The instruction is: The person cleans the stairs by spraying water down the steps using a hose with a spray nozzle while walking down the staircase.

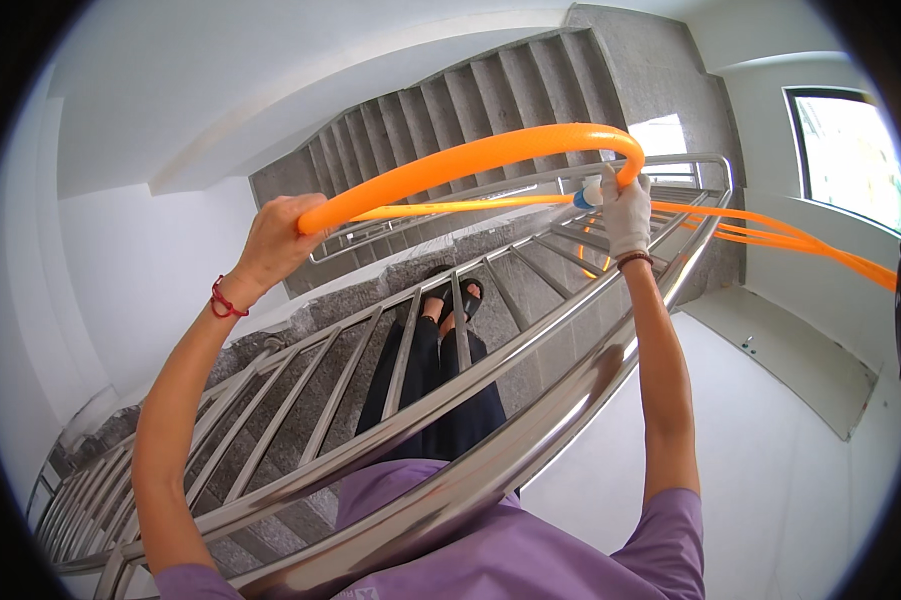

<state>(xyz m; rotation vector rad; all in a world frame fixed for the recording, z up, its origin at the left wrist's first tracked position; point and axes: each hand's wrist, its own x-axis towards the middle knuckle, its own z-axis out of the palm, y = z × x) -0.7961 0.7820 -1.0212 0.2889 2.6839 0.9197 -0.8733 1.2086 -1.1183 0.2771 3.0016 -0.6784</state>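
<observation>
My bare left hand (279,236) grips a thick orange hose (480,155) at the left. From there the hose bows over in a broad arc to my right hand (627,211), which wears a pale glove and closes around it. Below the arc, a straighter orange hose length (465,205) runs between my hands. It reaches a blue-and-white fitting (587,197) beside the gloved fingers. Whether my right hand also holds the fitting is hard to see. Both hands are out beyond the stainless steel railing (488,469).
Several orange hose strands (788,229) stretch rightward past the window (848,154). Concrete stairs (465,105) descend beyond the railing, with a landing (645,56) at the top right. Another metal handrail (390,232) edges the stairwell. My sandalled feet (467,294) show through the bars.
</observation>
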